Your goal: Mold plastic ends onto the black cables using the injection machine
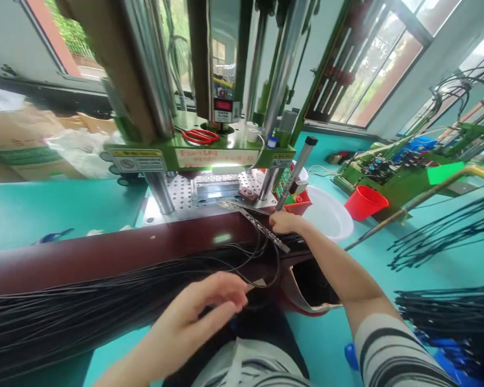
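Observation:
My left hand (207,303) hovers over the front edge of the bench, fingers loosely curled and thumb apart, with nothing visible in it. Black cords (145,277) lie in a long bundle beside and behind it. My right hand (284,221) is closed at the lower end of an upright metal post (296,172); what its fingers grip is hidden. Left of that hand, a slotted metal strip (264,230) lies slantwise over the bench edge, with thin black cords looping under it. Another metal strip (236,205) reaches toward the press plate (181,193).
A green press (141,156) with thick columns stands ahead, red-handled scissors (200,136) on its ledge. At right are a red box (300,203), a white basin (333,215), a red bucket (366,203) and hanging black cords (447,231). An open-topped container (320,309) sits below my right forearm.

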The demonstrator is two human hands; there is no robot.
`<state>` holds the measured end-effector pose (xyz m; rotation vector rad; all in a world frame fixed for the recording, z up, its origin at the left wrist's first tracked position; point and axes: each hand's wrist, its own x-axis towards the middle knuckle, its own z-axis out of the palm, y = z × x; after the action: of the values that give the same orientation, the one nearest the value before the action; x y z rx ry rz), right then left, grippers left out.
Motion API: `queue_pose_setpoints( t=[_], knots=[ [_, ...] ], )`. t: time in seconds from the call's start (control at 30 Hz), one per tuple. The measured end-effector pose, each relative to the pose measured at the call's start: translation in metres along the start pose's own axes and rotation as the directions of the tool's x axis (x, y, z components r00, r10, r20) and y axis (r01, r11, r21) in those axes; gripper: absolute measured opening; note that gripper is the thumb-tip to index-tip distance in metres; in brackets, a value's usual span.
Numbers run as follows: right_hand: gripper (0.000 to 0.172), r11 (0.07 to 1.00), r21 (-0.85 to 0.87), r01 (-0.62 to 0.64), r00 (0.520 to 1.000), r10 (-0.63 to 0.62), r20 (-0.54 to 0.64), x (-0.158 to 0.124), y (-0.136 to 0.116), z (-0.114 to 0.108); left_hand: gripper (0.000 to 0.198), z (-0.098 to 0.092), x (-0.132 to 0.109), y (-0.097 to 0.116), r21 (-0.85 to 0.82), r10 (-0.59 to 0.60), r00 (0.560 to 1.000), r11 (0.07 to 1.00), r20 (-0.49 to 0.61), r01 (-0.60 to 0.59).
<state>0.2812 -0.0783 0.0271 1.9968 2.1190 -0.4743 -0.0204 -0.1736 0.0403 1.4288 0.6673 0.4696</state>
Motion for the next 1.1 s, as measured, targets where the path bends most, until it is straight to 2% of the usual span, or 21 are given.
queue_pose_setpoints(
  t=[0.07,0.13,0.2,0.27,0.4,0.5,0.57,0.67,0.73,0.83,0.93,1.03,1.1],
  knots=[
    [0.019,0.999,-0.006,0.042,0.991,-0.041,0.125,-0.002,-0.001,-0.001,0.039,-0.028,0.000,-0.006,-0.029,-0.024,0.995,0.999,-0.096,0.022],
    [0.026,0.996,0.011,0.094,0.975,-0.094,0.199,-0.011,0.003,0.004,0.038,-0.047,0.006,-0.013,-0.035,-0.042,0.991,0.999,-0.129,0.038],
    [0.040,0.991,0.049,0.127,0.976,-0.134,0.172,-0.020,0.008,0.014,0.035,-0.058,0.015,-0.019,-0.004,-0.043,0.989,0.999,-0.139,0.042],
    [0.042,0.992,0.071,0.102,0.990,-0.108,0.090,-0.024,0.011,0.025,0.034,-0.061,0.025,-0.023,0.046,-0.029,0.987,0.998,-0.156,0.036],
    [0.028,0.999,0.050,-0.003,1.000,0.002,0.024,-0.016,0.012,0.036,0.031,-0.056,0.047,-0.024,0.170,0.034,0.980,0.985,-0.198,0.000],
    [0.027,0.998,-0.003,-0.056,0.997,0.056,-0.048,-0.004,0.013,0.024,0.030,-0.049,0.067,-0.028,0.166,0.080,0.969,0.985,-0.233,-0.041],
    [0.029,0.996,-0.047,-0.071,0.992,0.065,-0.109,0.005,0.014,0.010,0.036,-0.045,0.084,-0.034,0.052,0.059,0.966,0.998,-0.253,-0.047],
    [0.030,0.994,-0.096,-0.046,0.982,0.027,-0.185,0.021,0.014,-0.014,0.049,-0.036,0.109,-0.044,-0.244,-0.069,0.953,0.970,-0.296,-0.006],
    [0.029,0.994,-0.103,-0.023,0.973,-0.001,-0.232,0.035,0.012,-0.027,0.053,-0.029,0.125,-0.048,-0.464,-0.183,0.932,0.886,-0.314,0.018],
    [0.030,0.997,-0.075,-0.012,0.958,-0.010,-0.287,0.059,0.006,-0.039,0.040,-0.014,0.148,-0.050,-0.701,-0.296,0.923,0.712,-0.246,0.041],
    [0.029,1.000,-0.029,0.002,0.949,-0.011,-0.314,0.087,-0.003,-0.043,0.031,-0.001,0.171,-0.047,-0.788,-0.287,0.945,0.613,-0.157,0.055],
    [0.028,1.000,0.003,0.020,0.947,-0.017,-0.320,0.118,-0.012,-0.044,0.028,0.001,0.196,-0.043,-0.775,-0.209,0.970,0.630,-0.121,0.039],
    [0.024,1.000,0.015,0.010,0.949,-0.005,-0.316,0.137,-0.016,-0.045,0.021,-0.009,0.214,-0.042,-0.759,-0.220,0.968,0.649,-0.118,0.055]
  ],
)
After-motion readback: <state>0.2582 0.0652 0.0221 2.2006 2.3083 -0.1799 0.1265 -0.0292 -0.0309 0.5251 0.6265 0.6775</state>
